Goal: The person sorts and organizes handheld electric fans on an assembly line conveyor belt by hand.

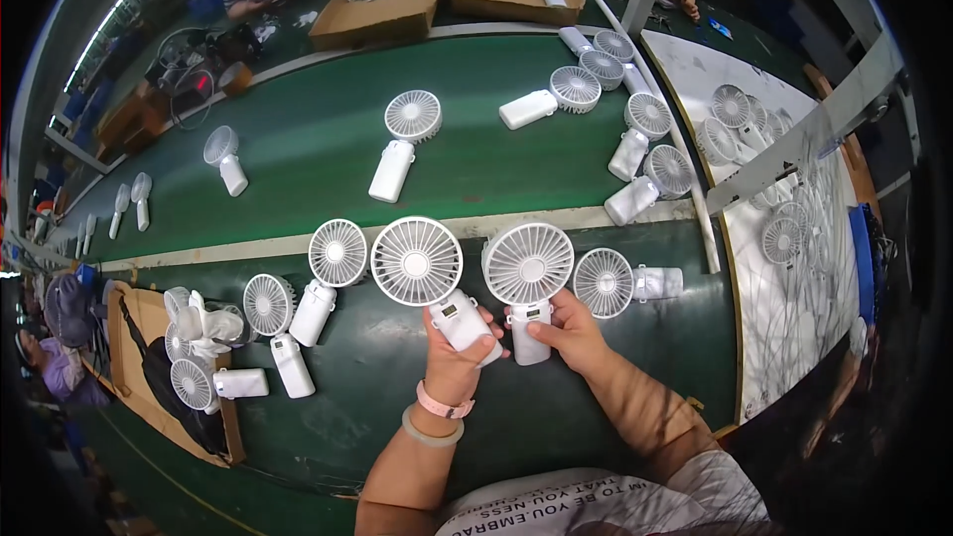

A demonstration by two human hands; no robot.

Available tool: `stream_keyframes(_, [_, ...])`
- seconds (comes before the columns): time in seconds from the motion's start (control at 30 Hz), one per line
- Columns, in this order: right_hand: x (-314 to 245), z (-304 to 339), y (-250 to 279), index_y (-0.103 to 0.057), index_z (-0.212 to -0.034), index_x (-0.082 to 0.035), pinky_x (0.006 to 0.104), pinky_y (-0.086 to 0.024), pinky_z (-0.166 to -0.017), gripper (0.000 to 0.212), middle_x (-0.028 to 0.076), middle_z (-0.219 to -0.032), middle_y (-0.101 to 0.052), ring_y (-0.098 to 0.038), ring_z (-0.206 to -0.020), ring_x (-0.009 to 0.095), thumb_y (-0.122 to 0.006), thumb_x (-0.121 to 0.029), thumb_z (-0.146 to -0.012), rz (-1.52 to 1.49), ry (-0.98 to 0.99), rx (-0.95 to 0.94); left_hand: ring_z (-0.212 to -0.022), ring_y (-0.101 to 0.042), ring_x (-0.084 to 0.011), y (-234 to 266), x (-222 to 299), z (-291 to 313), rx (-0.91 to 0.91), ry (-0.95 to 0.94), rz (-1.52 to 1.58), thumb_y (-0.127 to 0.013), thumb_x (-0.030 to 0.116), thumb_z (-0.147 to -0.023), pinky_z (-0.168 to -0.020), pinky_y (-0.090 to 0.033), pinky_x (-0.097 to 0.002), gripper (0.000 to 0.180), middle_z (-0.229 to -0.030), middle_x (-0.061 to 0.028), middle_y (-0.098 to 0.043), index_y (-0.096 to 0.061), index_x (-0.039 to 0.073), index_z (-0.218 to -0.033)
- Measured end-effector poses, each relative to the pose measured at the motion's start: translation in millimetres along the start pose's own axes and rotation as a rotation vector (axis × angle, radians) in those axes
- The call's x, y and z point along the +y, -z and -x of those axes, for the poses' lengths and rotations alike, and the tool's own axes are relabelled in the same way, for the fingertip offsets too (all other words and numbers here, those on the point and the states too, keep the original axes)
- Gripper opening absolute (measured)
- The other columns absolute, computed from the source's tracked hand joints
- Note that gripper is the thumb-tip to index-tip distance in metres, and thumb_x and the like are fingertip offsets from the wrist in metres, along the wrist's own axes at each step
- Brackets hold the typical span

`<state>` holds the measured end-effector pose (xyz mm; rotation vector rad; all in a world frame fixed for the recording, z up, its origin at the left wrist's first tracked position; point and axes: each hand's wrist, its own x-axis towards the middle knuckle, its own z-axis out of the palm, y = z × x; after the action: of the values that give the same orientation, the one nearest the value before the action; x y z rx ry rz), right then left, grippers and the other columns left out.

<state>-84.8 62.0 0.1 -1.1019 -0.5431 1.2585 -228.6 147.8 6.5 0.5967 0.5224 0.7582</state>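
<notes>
Green table [328, 154]; white handheld fans [417, 263] in hands.

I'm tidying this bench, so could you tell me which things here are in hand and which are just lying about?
In hand:
- left hand holding a white handheld fan
- right hand holding a second white fan

Lying about:
- loose fans on the green belt
- fan beside the right hand
- cardboard boxes
- pile of fans on the white table

Both forearms rise from the six o'clock edge toward the centre. The left hand [455, 352] is curled shut in a grip, knuckles at twelve o'clock, two bands on its wrist. The right hand [568, 333], just at its three o'clock, is likewise closed, thumb pointing to nine o'clock.
</notes>
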Motion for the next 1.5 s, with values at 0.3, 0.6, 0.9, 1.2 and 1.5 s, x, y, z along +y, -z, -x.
stream_keyframes(0.3, [-2.2, -4.3, -6.6, -0.035, -0.123, -0.003, 0.0328, -0.045, -0.084, 0.050, 0.013, -0.109, -0.056, -0.056, -0.098, 0.020, -0.058, -0.003, -0.079, -0.019, 0.060, -0.041, -0.086, -0.054, -0.0219, 18.1, -1.6, 2.5, -0.017, 0.026, -0.168, -0.066, -0.001, -0.064, -0.077, -0.048, -0.0411, 0.048, -0.091, -0.0077, -0.051, -0.042, 0.005, -0.106])
stream_keyframes(0.6, [-50.0, 21.7, -30.0, -0.044, -0.120, -0.004, 0.0403, -0.037, -0.090, 0.062, 0.019, -0.115, -0.040, -0.043, -0.103, 0.035, -0.069, -0.015, -0.064, 1.326, 0.478, -0.025, -0.101, -0.053, -0.0297, 18.3, 5.0, 3.8, -0.317, 0.344, 0.344, -0.068, 0.004, -0.060, -0.069, -0.054, -0.0418, 0.083, -0.118, -0.0165, -0.044, -0.026, 0.012, -0.131])
stream_keyframes(0.9, [-85.1, 58.7, 56.2, -0.038, -0.123, -0.004, 0.0462, -0.032, -0.093, 0.071, 0.022, -0.116, -0.043, -0.041, -0.109, 0.038, -0.072, -0.015, -0.062, 1.718, 0.297, 0.266, -0.097, -0.052, -0.0267, 9.4, 4.1, 0.0, -0.466, 0.220, 0.251, -0.071, 0.013, -0.057, -0.078, -0.050, -0.0437, 0.077, -0.109, -0.0141, -0.045, -0.034, 0.012, -0.123])
stream_keyframes(1.2, [-68.1, 64.2, 63.6, -0.034, -0.125, -0.006, 0.0358, -0.043, -0.083, 0.070, 0.014, -0.102, -0.051, -0.052, -0.096, 0.028, -0.068, -0.005, -0.064, 1.107, 0.109, 0.108, -0.099, -0.053, -0.0277, 14.3, 2.2, -0.6, -0.444, 0.209, 0.267, -0.073, 0.009, -0.054, -0.080, -0.049, -0.0445, 0.087, -0.111, -0.0140, -0.048, -0.028, 0.007, -0.129])
stream_keyframes(1.5, [-30.5, -7.6, -11.8, -0.032, -0.123, -0.006, 0.0364, -0.050, -0.075, 0.053, 0.013, -0.101, -0.055, -0.061, -0.083, 0.023, -0.059, -0.006, -0.077, -0.149, -0.024, 0.038, -0.096, -0.055, -0.0276, 16.3, 5.2, -0.3, -0.260, 0.190, 0.341, -0.071, 0.005, -0.056, -0.078, -0.050, -0.0442, 0.085, -0.110, -0.0133, -0.049, -0.028, 0.013, -0.128])
